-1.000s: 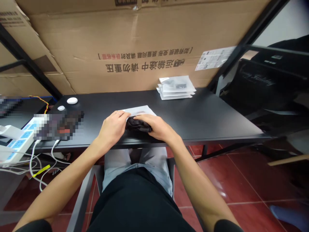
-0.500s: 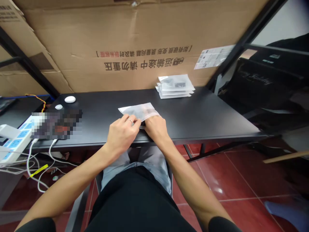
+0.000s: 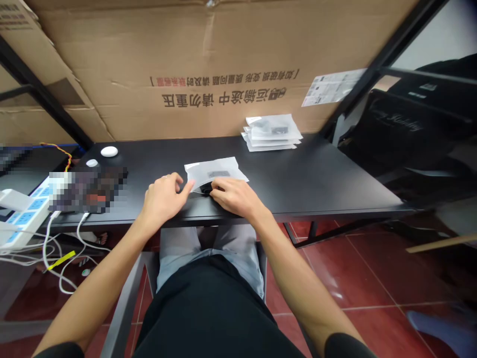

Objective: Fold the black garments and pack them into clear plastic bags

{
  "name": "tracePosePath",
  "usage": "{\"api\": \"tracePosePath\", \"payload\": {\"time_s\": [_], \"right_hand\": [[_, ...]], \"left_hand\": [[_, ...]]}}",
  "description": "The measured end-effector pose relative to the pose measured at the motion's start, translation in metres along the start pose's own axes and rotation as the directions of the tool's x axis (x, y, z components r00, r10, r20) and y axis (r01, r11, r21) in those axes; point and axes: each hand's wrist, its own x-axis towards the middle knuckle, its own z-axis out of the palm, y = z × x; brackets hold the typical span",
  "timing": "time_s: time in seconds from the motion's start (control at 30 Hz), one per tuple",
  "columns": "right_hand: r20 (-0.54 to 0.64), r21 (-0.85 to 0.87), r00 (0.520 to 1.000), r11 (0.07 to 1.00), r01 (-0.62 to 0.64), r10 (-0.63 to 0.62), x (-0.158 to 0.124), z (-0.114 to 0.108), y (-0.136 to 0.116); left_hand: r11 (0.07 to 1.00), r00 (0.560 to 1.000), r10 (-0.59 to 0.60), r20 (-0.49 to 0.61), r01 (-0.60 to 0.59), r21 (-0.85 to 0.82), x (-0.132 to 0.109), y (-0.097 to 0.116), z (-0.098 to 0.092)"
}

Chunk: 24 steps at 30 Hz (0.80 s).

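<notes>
Left hand point(image 3: 163, 195) and right hand point(image 3: 233, 195) pinch the near edge of a translucent bag point(image 3: 216, 172) on the worktop point(image 3: 316, 179), apparently over a dark item point(image 3: 205, 189).

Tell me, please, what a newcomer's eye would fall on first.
The left hand and right hand meet at the near edge of the black table, on a translucent bag with a dark item at its mouth. Behind stands a printed cardboard box, a stack of bags at its foot.
</notes>
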Motion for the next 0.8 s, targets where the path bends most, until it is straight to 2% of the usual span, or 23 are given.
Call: {"api": "tracePosePath", "payload": {"time_s": [0.07, 0.13, 0.23, 0.33, 0.43, 0.53, 0.67, 0.8], "right_hand": [[-0.003, -0.025, 1.0, 1.0, 0.014, -0.014, 0.001, -0.003, -0.005], [-0.05, -0.037, 0.998, 0.999, 0.028, -0.03, 0.004, -0.003, -0.011], [-0.102, -0.054, 0.992, 0.996, 0.068, -0.073, 0.013, 0.002, -0.023], [-0.102, -0.086, 0.993, 0.995, 0.055, -0.064, 0.022, 0.011, -0.034], [-0.089, -0.097, 0.995, 0.995, 0.033, -0.042, 0.027, 0.02, -0.04], [-0.072, -0.118, 0.993, 0.99, 0.08, -0.089, 0.03, 0.022, -0.04], [-0.044, -0.154, 0.985, 0.975, 0.159, -0.168, 0.032, 0.018, -0.034], [0.001, -0.119, 0.985, 0.978, 0.169, -0.17, 0.027, 0.005, -0.017]], "left_hand": [[0.979, 0.977, -0.107, 0.185, 0.136, -0.154, 0.006, -0.012, -0.001], [0.915, 0.92, -0.129, 0.369, 0.254, -0.314, 0.011, -0.02, 0.002], [0.813, 0.878, -0.06, 0.475, 0.319, -0.487, 0.015, -0.023, 0.008], [0.767, 0.872, 0.008, 0.489, 0.309, -0.563, 0.015, -0.02, 0.013], [0.758, 0.878, 0.016, 0.478, 0.301, -0.579, 0.014, -0.019, 0.013], [0.755, 0.894, 0.035, 0.448, 0.27, -0.597, 0.012, -0.02, 0.01], [0.741, 0.92, 0.053, 0.389, 0.224, -0.633, 0.01, -0.015, 0.007], [0.731, 0.935, 0.009, 0.354, 0.235, -0.64, 0.009, -0.011, 0.002]]}}
